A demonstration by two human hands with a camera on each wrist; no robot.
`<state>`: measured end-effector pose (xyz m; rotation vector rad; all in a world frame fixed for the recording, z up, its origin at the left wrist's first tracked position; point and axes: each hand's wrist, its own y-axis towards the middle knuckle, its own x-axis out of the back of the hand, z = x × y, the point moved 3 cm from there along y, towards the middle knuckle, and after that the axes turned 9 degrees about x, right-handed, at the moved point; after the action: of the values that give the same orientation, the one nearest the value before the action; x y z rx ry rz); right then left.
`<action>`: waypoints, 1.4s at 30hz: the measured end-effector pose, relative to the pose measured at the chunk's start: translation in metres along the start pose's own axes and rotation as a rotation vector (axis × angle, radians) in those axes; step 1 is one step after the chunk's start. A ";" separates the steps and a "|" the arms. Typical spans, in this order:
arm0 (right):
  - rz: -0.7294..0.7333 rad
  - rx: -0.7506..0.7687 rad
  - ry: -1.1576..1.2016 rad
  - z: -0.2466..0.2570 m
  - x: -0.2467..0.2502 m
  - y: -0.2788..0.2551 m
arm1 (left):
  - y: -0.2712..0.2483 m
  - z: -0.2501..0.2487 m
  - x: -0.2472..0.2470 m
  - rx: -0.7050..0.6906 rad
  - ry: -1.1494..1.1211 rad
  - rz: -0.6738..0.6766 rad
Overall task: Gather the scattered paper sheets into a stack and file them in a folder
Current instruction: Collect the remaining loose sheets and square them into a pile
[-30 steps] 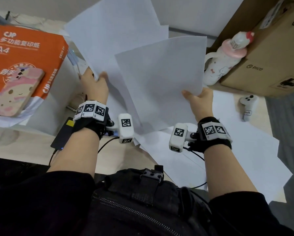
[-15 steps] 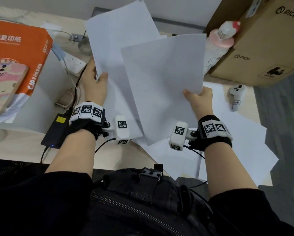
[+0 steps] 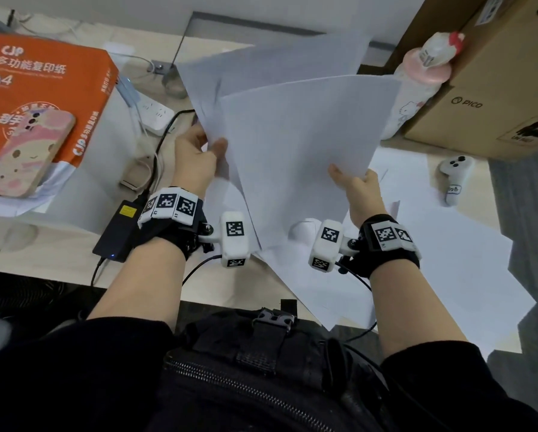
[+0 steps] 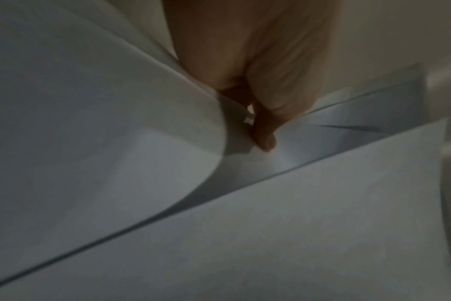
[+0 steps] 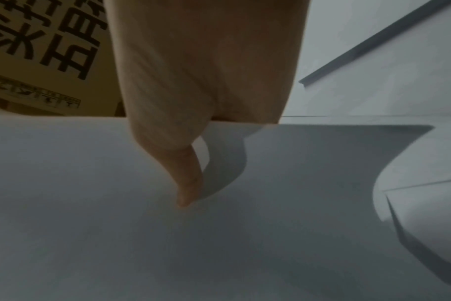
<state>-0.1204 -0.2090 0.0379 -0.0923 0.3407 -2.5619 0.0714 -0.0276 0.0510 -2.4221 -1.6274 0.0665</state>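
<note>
While more loose white sheets (image 3: 442, 257) lie spread on the desk (image 3: 52, 260) below, two sets of paper are held up above it, one in each hand. A fanned bunch of sheets (image 3: 261, 73) is pinched at its lower left edge by the left hand (image 3: 196, 157), with the thumb laid on the near face and the fingers hidden behind; in the left wrist view the thumb (image 4: 264, 140) is seen pressed onto overlapping sheets. A single front sheet (image 3: 299, 145) is gripped at its lower right edge by the right hand (image 3: 358, 185), the thumb (image 5: 188, 183) lying flat on the paper in the right wrist view and the fingers tucked behind it. The front sheet overlaps the fanned bunch and is tilted, its lower corner pointing down between the two wrists.

No folder can be made out in any view. To the left, an orange A4 paper ream (image 3: 40, 92) is seen with a phone in a pink case (image 3: 24, 154) resting on top. A white power strip (image 3: 155, 115) and a black power adapter (image 3: 121, 229) lie near the left wrist. On the right, a pink-capped bottle (image 3: 417, 85) stands against a brown cardboard box (image 3: 495, 88), and a white controller (image 3: 455, 176) lies just beside the loose sheets.
</note>
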 end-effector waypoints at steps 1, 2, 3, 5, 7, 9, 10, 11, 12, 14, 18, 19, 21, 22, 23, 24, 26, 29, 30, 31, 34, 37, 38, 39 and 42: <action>0.019 -0.010 0.009 0.000 -0.003 0.000 | -0.001 0.000 0.000 -0.002 -0.009 0.010; 0.044 -0.015 0.003 -0.001 -0.004 0.000 | -0.001 0.001 -0.001 -0.005 -0.013 0.020; 0.059 -0.005 0.010 0.000 -0.006 -0.001 | -0.002 0.001 -0.001 -0.007 -0.016 0.031; 0.076 -0.011 0.009 0.004 -0.006 -0.003 | -0.004 0.000 -0.002 -0.004 -0.038 0.058; 0.097 -0.020 0.000 0.004 -0.004 0.002 | -0.004 -0.002 0.000 0.017 -0.079 0.084; 0.098 -0.027 0.014 0.004 -0.006 0.004 | -0.002 -0.004 0.002 0.048 -0.094 0.090; 0.098 -0.016 0.004 0.003 -0.007 0.006 | -0.001 -0.004 0.003 0.057 -0.082 0.090; 0.098 -0.009 -0.003 0.005 -0.010 0.006 | 0.001 -0.004 0.004 0.061 -0.066 0.089; 0.106 -0.006 -0.003 0.006 -0.012 0.006 | 0.002 -0.003 0.005 0.069 -0.057 0.085; 0.135 -0.011 -0.026 0.006 -0.014 0.009 | 0.001 -0.002 0.006 0.087 -0.089 0.093; 0.183 0.048 -0.057 0.007 -0.020 0.012 | -0.001 -0.005 0.006 0.100 -0.140 0.118; 0.178 0.066 -0.061 0.008 -0.021 0.012 | 0.002 -0.005 0.006 0.100 -0.115 0.107; 0.147 0.106 -0.059 0.007 -0.022 0.015 | 0.007 -0.005 0.005 0.095 -0.063 0.084; 0.125 0.114 -0.058 0.006 -0.022 0.018 | 0.009 -0.005 0.005 0.094 -0.035 0.075; 0.100 0.108 -0.061 0.005 -0.023 0.019 | 0.011 -0.005 0.005 0.089 -0.007 0.070; 0.091 0.094 -0.054 0.004 -0.023 0.020 | 0.012 -0.005 0.004 0.082 0.014 0.070; 0.122 0.062 -0.058 0.002 -0.026 0.023 | 0.013 -0.002 0.004 0.076 0.021 0.063; 0.216 0.006 -0.140 -0.002 -0.035 0.024 | 0.014 0.003 0.001 0.076 0.024 0.053; 0.229 -0.016 -0.160 -0.003 -0.037 0.023 | 0.015 0.004 -0.001 0.074 0.024 0.064; 0.227 -0.033 -0.178 -0.005 -0.039 0.023 | 0.015 0.004 -0.001 0.072 0.016 0.071; 0.182 -0.033 -0.186 -0.009 -0.041 0.026 | 0.022 0.006 0.001 0.085 -0.002 0.111; 0.080 -0.026 -0.165 -0.010 -0.037 0.030 | 0.031 0.014 0.002 0.140 -0.014 0.115; 0.048 -0.027 -0.154 -0.009 -0.035 0.030 | 0.034 0.018 0.003 0.163 0.001 0.113; 0.026 -0.025 -0.146 -0.008 -0.034 0.030 | 0.036 0.024 0.002 0.181 0.023 0.117; -0.032 -0.029 -0.112 -0.011 -0.027 0.031 | 0.040 0.041 0.002 0.217 0.111 0.118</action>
<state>-0.0828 -0.2180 0.0195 -0.2532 0.3363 -2.5712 0.1018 -0.0337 0.0025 -2.3105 -1.3541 0.1194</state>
